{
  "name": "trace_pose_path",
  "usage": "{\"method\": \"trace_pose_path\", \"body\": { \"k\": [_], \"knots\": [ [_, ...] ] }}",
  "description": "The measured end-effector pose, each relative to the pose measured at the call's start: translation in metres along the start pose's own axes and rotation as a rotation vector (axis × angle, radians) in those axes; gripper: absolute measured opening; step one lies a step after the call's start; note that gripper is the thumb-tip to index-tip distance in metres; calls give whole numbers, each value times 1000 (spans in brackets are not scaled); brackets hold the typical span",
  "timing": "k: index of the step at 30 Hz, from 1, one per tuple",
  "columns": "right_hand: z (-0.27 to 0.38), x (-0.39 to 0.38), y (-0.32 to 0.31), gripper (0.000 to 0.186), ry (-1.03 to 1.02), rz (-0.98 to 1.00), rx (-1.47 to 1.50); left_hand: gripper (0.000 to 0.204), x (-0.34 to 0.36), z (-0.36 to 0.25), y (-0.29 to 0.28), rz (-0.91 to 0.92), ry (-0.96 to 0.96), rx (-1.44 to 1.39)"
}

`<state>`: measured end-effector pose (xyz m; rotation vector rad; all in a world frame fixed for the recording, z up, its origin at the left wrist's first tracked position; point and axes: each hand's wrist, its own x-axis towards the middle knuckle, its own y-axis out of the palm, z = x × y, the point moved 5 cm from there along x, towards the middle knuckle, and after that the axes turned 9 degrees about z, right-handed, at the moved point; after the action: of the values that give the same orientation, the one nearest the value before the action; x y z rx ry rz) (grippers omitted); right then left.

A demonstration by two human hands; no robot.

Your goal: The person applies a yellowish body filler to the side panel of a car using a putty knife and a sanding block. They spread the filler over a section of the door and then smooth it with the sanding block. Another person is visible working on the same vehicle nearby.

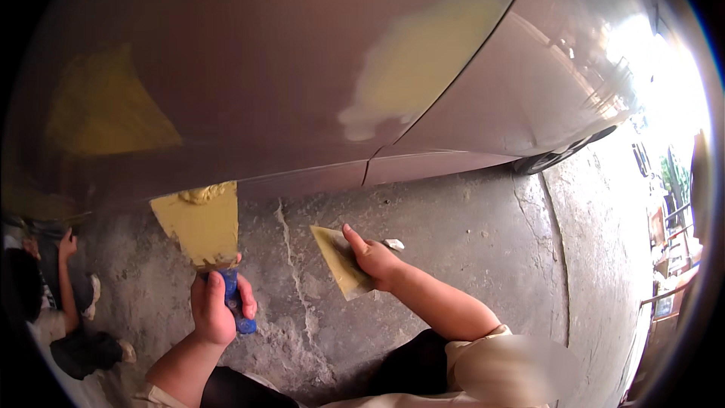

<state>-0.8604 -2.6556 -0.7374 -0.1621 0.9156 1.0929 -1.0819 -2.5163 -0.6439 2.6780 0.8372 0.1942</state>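
Note:
My left hand (214, 310) is closed around the blue handle of a wide putty knife (198, 230). Yellow filler coats its blade, with a thick lump along the far edge, just below the car's lower edge. To the right, my right hand (374, 263) grips a thin, flat spreader (331, 255) smeared with the same yellow; its fingers are partly hidden behind the sheet. Both tools are apart from each other. Ahead stands the brownish car body (257, 68). One pale yellow filler patch (430, 60) lies beside the panel seam, and another yellow patch (112, 109) is further left.
A car wheel (566, 154) stands at the right on the cracked concrete floor (476, 257). At the far left another person's hand (68, 245) is raised near the car. Shelving with assorted items (668, 257) lines the right rim.

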Motion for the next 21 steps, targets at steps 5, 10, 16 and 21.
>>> {"method": "trace_pose_path", "body": {
  "k": [5, 10, 16, 21],
  "knots": [
    [22, -22, 17, 39, -355, 247, 102, 50, -5, 0, -3, 53, -13, 44],
    [53, -68, 18, 24, -941, 51, -182, 50, -3, -2, 7, 264, -140, -5],
    [71, -107, 21, 30, -1456, -236, -642, 56, -1, 19, 25, 485, -423, -26],
    [77, -115, 41, 42, -1434, -192, -941, 49, -5, 18, 18, 521, -428, -102]
  ]
}}
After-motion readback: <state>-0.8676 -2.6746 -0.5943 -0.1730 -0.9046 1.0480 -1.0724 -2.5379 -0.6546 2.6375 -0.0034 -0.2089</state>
